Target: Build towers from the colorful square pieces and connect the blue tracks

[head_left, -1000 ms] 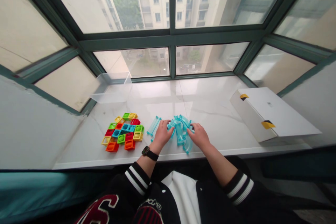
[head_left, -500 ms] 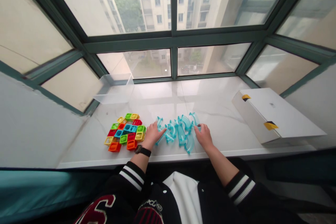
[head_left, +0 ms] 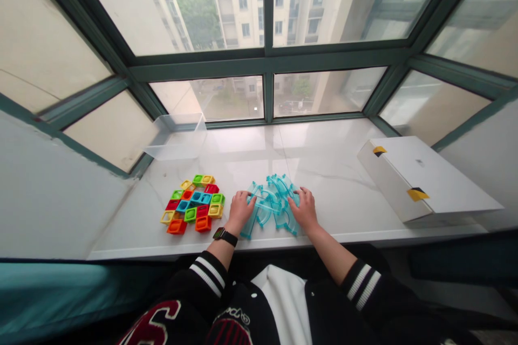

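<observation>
Marble windowsill [head_left: 335, 172] is occupied at centre by translucent blue track pieces [head_left: 275, 202], pressed by the left grip [head_left: 240, 211] and right grip [head_left: 303, 210], both open-fingered; coloured blocks [head_left: 192, 205] are placed at 9 o'clock.

Jacket [head_left: 335, 302]: black varsity style, white snap buttons, red chest lettering
Cuffs [head_left: 206, 276]: black ribbing, white stripes
Inner garment [head_left: 285, 307]: white
Wristwatch [head_left: 225, 236]: black, strapped, left wrist

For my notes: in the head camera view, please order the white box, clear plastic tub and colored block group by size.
Largest: white box.
Then clear plastic tub and colored block group look similar; tub is farther, so unsure.
</observation>
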{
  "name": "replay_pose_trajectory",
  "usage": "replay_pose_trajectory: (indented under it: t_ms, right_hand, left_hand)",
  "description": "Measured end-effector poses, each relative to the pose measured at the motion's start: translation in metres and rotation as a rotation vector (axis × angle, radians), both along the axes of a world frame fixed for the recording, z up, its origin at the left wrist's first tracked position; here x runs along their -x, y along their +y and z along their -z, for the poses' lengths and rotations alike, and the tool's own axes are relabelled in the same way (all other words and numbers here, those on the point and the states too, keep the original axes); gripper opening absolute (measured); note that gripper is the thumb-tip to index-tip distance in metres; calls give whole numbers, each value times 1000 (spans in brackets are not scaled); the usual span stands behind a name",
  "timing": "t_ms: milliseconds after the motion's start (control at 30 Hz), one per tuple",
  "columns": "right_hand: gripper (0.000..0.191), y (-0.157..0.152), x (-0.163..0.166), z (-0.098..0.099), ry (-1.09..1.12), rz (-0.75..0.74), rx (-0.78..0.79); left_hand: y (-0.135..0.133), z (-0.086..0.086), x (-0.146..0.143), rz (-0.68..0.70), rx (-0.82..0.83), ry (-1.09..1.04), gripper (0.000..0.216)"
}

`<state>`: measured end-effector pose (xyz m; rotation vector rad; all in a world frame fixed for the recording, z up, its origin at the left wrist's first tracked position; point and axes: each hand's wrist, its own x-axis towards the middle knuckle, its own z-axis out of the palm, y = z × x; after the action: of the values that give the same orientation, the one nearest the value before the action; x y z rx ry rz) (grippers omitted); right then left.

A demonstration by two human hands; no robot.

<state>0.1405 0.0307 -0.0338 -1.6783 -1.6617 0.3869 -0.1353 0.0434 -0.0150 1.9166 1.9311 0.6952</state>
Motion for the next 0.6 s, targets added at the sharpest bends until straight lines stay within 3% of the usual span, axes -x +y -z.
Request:
replay_pose_trajectory:
  t_ms: [167,300,433,600]
  right_hand:
    - [38,-2,16,-30,-118,-148,-76]
    - [41,5,42,-42,-244,-248,-41]
    - [44,13,59,-43,-320,-251,12]
    - [48,29,48,-41,-284,-225,-17]
  left_hand:
    - [-1,0,1,-23,-60,-47,24]
    - [-10,-3,6,-23,-101,-85,29]
    - [-49,0,9,-51,-219,-111,43]
    - [-96,17,1,-10,-237,-6,63]
